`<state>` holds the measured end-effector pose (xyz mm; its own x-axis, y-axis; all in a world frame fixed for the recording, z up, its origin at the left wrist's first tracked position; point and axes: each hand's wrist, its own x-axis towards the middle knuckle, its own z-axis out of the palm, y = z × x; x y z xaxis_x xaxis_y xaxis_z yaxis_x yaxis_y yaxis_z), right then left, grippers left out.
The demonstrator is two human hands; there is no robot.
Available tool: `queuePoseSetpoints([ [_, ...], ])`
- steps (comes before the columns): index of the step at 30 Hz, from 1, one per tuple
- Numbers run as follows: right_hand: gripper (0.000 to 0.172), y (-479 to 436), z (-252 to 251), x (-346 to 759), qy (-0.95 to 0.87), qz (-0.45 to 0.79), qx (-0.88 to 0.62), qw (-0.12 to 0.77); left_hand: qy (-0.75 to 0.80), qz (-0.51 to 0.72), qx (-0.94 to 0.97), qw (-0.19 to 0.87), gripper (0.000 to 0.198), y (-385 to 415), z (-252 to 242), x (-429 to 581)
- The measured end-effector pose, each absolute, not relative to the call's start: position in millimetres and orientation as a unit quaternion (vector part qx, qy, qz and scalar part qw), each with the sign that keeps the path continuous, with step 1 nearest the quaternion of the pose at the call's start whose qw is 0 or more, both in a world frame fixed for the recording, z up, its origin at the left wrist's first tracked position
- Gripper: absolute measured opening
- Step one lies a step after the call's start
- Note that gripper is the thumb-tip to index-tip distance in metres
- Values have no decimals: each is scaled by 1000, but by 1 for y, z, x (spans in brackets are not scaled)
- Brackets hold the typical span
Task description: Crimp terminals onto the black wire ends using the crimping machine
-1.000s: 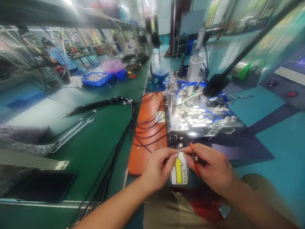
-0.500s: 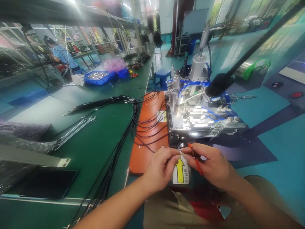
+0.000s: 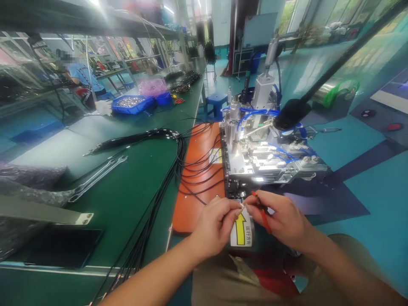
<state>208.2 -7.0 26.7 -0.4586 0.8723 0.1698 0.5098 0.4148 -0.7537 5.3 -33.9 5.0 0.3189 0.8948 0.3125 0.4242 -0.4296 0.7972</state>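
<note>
My left hand (image 3: 214,225) is pinched on the end of a thin black cable, just in front of a small metal machine (image 3: 261,157) with blue air hoses. My right hand (image 3: 280,219) is closed round a red-handled tool (image 3: 263,212), and its fingertips meet the left hand's at a tiny metal part. Both hands hover over a white label with a yellow arrow (image 3: 241,229). The cable runs left into a bundle of black cables (image 3: 178,161) lying across an orange plate (image 3: 197,178).
A green bench (image 3: 127,191) carries two wrenches (image 3: 98,172) and a dark tablet (image 3: 57,242) near its front edge. Farther back stand a blue tray of metal parts (image 3: 130,104) and a person in blue (image 3: 81,78). A black lamp arm (image 3: 293,112) hangs over the machine.
Both hands have risen slightly toward the machine's front edge, fingertips staying together. The view shifted a little; nothing else moved.
</note>
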Motion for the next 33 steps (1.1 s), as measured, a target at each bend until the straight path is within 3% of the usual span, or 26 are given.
queuePoseSetpoints([
  [33,17,5,28,221,-889,230,-345,193,402,380,789,268,14,-34,2,5],
])
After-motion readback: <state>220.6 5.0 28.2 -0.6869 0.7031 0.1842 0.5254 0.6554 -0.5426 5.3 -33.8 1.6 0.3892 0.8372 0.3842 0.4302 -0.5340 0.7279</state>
